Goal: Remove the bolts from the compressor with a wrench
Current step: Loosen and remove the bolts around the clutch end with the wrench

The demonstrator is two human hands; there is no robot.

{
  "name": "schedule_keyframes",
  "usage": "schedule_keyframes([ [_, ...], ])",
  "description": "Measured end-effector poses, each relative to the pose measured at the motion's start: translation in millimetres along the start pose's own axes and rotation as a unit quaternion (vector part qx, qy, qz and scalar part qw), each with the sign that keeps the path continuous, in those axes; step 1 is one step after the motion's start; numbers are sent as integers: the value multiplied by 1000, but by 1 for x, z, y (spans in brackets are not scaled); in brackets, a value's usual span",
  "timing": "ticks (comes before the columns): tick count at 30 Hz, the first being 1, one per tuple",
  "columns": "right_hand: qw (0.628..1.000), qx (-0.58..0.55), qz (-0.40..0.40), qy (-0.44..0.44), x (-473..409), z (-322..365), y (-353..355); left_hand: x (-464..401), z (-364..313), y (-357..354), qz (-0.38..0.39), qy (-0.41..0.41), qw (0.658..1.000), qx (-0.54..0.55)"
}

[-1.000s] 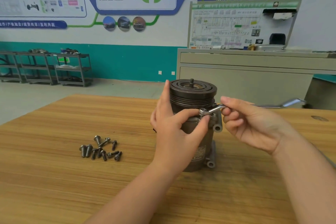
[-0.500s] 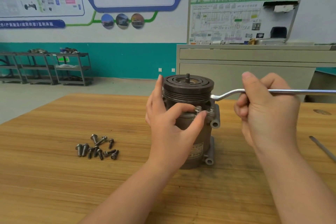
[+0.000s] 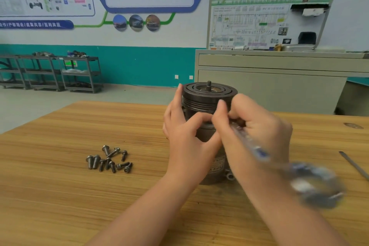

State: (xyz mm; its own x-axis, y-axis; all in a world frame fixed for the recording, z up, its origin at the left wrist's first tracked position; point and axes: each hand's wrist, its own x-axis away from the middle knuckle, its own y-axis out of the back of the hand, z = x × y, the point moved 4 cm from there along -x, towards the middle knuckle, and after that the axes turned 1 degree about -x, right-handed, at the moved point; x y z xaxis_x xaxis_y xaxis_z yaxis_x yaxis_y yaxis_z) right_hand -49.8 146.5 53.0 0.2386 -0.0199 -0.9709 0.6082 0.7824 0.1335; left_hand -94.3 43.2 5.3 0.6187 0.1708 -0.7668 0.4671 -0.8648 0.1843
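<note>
Loosening a bolt on the compressor [image 3: 207, 104]
Left hand [image 3: 187, 138] grips the body; right hand [image 3: 257, 130] holds the blurred wrench [image 3: 251, 146]. Next: turn again, keeping the body steady.

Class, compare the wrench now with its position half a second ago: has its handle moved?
Yes. The wrench handle has swung from pointing right, level with the compressor top, round toward the person, now blurred, low over the table.
</note>
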Motion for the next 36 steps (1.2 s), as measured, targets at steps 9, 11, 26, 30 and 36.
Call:
schedule_keyframes([
  [9, 962, -209, -41, -173, 7, -38, 0, 0, 3, 0, -16, -2, 1000, -10],
  [11, 917, -292, -27, -271, 4, -57, 1, 0, 3, 0, -15, -2, 1000, -2],
  [26, 934, -228, -49, -271, -10, -56, 9, 0, 4, -2, -16, -5, 1000, -7],
  [30, 987, -85, -47, -131, -6, -29, 9, 0, 4, -2, -26, -12, 1000, -9],
  [36, 999, 18, -19, 36, 5, 3, -3, 0, 5, -2, 8, 9, 1000, 3],
])
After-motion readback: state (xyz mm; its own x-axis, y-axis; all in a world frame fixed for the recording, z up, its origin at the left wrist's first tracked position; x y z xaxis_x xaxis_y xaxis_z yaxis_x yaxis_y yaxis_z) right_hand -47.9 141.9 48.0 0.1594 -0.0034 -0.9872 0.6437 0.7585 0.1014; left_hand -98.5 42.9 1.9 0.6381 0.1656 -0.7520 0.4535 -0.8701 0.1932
